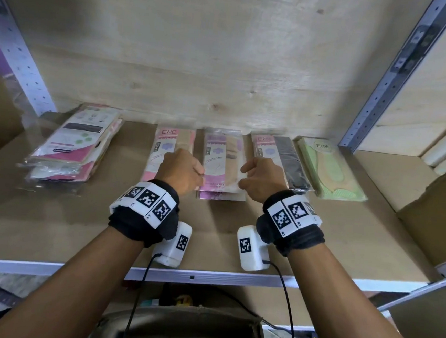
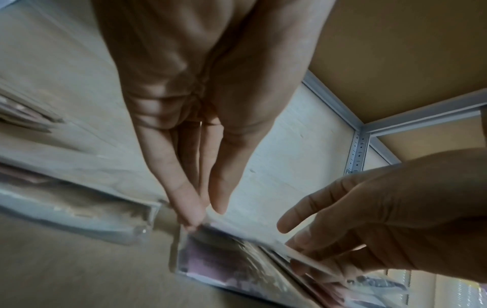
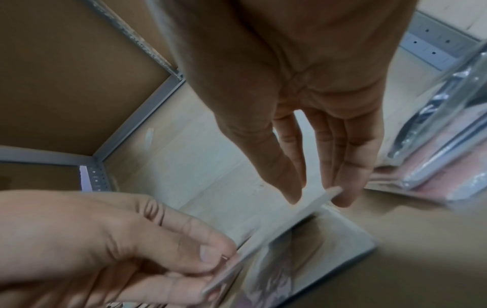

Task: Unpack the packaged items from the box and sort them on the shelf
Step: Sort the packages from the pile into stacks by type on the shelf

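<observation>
A stack of purple sock packets (image 1: 223, 163) lies in the middle of the brown shelf board (image 1: 211, 234). My left hand (image 1: 183, 171) pinches the top packet's left edge (image 2: 224, 262); its fingertips (image 2: 192, 220) meet at the near corner. On the right side, my right hand (image 1: 261, 177) holds the same packet. The right wrist view shows the packet's thin edge (image 3: 303, 214) caught between thumb and fingers of that hand (image 3: 319, 195). The top packet is tilted slightly off the stack below it.
A row runs along the back: a loose pile of packets (image 1: 71, 146), pink packets (image 1: 174, 141), black sock packets (image 1: 284, 157), green packets (image 1: 328, 169). A cardboard box (image 1: 437, 212) stands at right. Metal uprights (image 1: 383, 82) frame the bay. A dark container (image 1: 177, 330) sits below the shelf edge.
</observation>
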